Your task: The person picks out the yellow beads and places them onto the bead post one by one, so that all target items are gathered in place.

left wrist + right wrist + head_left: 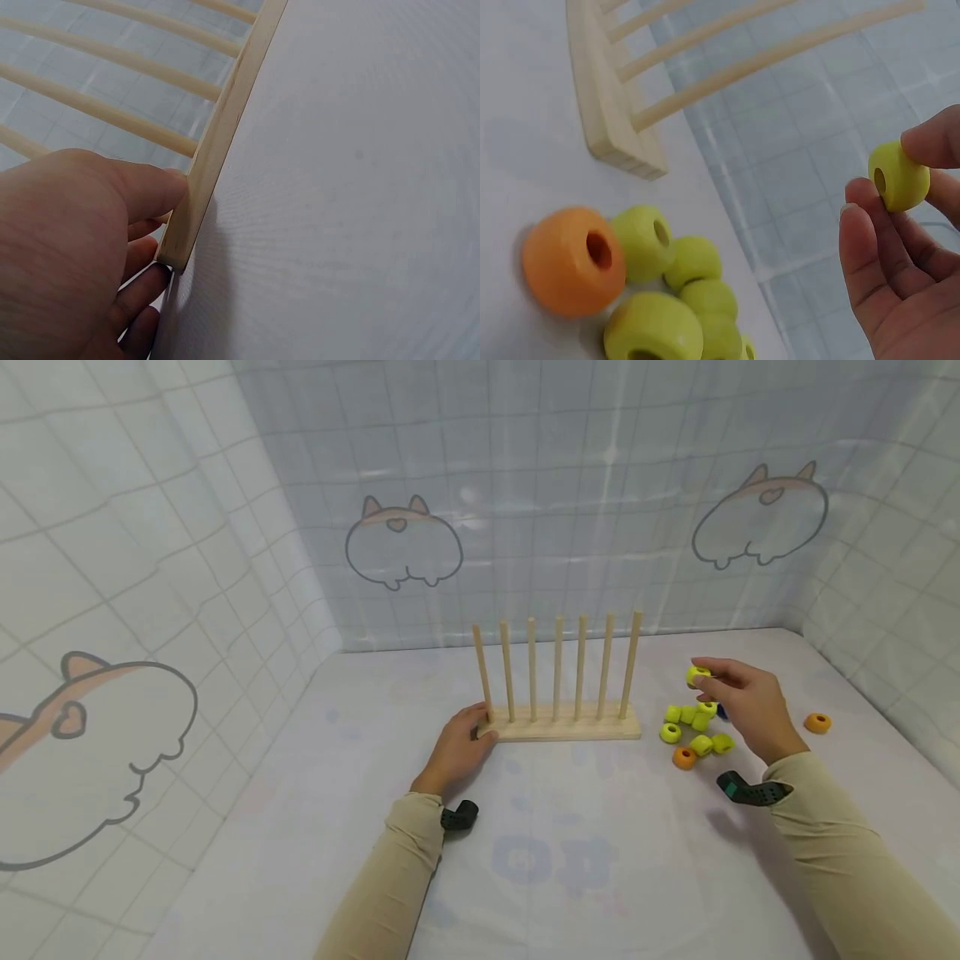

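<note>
A wooden peg rack (558, 724) with several upright rods stands mid-table in the head view. My left hand (459, 745) grips the left end of its base, the thumb (154, 187) lying along the front face in the left wrist view. To the right of the rack, my right hand (750, 706) pinches a yellow bead (900, 177) between thumb and fingers, raised above the table. The bead's hole shows in the right wrist view. Below that hand lies a group of yellow beads (671, 732), with an orange bead (684, 757) at its near side.
Another orange bead (817, 722) sits apart at the far right. A dark blue bead (722, 711) is partly hidden behind my right hand. White cloth (525, 877) covers the table, and tiled-pattern sheets (525, 510) rise behind and at both sides.
</note>
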`<state>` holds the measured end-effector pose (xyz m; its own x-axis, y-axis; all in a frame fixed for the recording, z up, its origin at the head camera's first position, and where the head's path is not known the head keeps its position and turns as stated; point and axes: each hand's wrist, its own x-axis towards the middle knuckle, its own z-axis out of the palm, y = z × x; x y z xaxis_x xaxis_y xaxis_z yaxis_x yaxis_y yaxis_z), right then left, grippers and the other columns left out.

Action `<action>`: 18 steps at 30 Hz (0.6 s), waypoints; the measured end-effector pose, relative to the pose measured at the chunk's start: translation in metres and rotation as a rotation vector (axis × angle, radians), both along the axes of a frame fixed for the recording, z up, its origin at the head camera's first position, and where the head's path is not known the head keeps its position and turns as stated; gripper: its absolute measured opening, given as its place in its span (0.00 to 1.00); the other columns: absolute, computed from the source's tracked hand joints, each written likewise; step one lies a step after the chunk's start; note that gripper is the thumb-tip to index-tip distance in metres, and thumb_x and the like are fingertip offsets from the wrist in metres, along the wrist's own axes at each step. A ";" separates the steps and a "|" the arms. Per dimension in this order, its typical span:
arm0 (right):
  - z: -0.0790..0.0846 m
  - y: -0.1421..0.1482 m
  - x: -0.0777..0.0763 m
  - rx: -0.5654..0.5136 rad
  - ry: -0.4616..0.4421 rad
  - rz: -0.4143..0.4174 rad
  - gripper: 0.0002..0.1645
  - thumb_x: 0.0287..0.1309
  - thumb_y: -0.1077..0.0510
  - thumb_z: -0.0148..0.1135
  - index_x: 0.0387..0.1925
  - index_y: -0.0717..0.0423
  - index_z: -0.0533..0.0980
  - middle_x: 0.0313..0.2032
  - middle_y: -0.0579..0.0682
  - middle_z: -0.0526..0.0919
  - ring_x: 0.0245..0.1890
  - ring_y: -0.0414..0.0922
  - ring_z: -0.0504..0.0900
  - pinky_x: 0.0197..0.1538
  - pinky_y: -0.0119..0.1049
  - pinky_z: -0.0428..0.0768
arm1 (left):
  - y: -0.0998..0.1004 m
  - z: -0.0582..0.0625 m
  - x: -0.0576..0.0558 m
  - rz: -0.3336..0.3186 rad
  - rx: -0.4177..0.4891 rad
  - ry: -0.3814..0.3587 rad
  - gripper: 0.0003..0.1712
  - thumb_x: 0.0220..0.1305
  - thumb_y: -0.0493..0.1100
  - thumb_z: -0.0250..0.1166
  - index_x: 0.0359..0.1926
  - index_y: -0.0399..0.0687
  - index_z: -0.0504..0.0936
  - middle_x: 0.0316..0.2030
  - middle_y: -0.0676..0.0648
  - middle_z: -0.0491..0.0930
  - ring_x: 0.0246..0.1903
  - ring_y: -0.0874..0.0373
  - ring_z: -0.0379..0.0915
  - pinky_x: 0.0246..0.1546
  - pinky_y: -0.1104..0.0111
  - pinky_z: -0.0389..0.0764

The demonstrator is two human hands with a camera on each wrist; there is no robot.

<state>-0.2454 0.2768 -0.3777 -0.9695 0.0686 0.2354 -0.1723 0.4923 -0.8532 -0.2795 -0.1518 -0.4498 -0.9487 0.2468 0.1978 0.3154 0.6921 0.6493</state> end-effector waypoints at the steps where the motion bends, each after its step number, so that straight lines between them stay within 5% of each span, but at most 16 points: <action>1: 0.001 -0.001 -0.001 -0.005 0.005 0.004 0.30 0.70 0.42 0.59 0.66 0.52 0.74 0.47 0.48 0.83 0.42 0.47 0.83 0.43 0.27 0.81 | 0.000 0.000 0.000 0.001 0.001 -0.003 0.30 0.70 0.45 0.62 0.68 0.38 0.72 0.71 0.43 0.66 0.72 0.46 0.57 0.72 0.55 0.57; 6: 0.003 -0.007 -0.004 -0.021 0.014 0.032 0.32 0.69 0.42 0.59 0.68 0.53 0.72 0.49 0.51 0.83 0.42 0.42 0.83 0.45 0.25 0.81 | 0.000 -0.001 -0.001 0.003 0.004 0.004 0.29 0.70 0.45 0.63 0.68 0.38 0.73 0.71 0.43 0.66 0.72 0.46 0.57 0.72 0.55 0.57; 18: 0.008 -0.014 -0.009 -0.051 0.050 0.062 0.32 0.70 0.45 0.60 0.68 0.57 0.71 0.48 0.50 0.83 0.44 0.47 0.83 0.44 0.22 0.80 | 0.001 0.000 -0.001 0.003 0.002 0.000 0.28 0.70 0.45 0.62 0.67 0.38 0.74 0.71 0.44 0.66 0.72 0.47 0.57 0.72 0.55 0.58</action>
